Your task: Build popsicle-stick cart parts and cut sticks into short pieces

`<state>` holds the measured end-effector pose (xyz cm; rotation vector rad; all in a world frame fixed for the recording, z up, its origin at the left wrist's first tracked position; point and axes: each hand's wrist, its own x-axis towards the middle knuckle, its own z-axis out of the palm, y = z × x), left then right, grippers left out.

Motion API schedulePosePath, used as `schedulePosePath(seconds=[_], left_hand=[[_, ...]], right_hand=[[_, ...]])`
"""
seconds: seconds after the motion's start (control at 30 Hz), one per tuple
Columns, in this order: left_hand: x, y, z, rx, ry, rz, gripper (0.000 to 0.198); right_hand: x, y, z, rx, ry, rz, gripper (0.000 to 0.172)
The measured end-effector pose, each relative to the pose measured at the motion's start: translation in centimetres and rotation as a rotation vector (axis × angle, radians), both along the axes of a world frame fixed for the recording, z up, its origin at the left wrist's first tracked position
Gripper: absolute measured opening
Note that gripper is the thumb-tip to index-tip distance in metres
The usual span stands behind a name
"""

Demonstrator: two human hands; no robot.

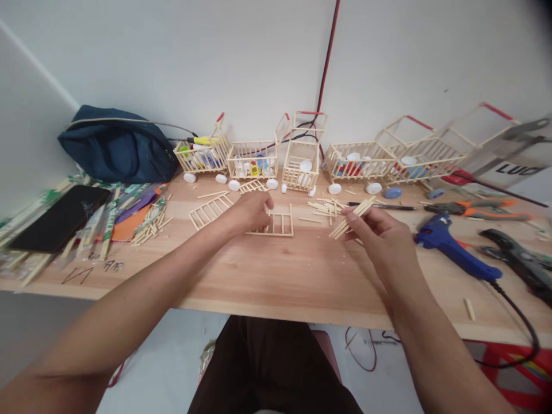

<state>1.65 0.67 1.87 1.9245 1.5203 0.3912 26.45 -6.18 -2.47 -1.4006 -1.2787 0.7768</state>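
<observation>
My right hand (386,233) is closed on a small bundle of short wooden sticks (351,218), held between thumb and fingers above the table. My left hand (252,211) reaches over a flat ladder-like stick frame (282,234) lying on the wood. Its fingers are pinched together at the frame's crosspieces, and whatever they hold is too small to make out. Left of that hand lies another stick frame (210,210). Loose short sticks (325,206) are scattered on the table between my hands.
Several miniature stick carts (253,158) with white or blue wheels line the wall. To the right lie a blue glue gun (457,247), orange-handled pliers (478,208) and a black-handled tool (517,259). At left are a phone (60,218), packaged sticks and a blue bag (121,146).
</observation>
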Motion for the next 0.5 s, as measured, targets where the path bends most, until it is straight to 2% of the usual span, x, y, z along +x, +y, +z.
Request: schedulePosePath(seconds=[0.1,0.33,0.5], left_hand=[[0.3,0.3,0.3,0.002,0.083,-0.024,0.028],[1.2,0.6,0.9,0.028,0.344,-0.099,0.016],[1.8,0.3,0.9,0.037,0.404,-0.111,0.018]], right_hand=[[-0.1,-0.2,0.2,0.006,-0.056,-0.014,0.029],[-0.5,-0.4,0.9,0.019,-0.084,-0.019,0.025],[-0.6,-0.4,1.0,0.040,-0.041,0.004,0.024]])
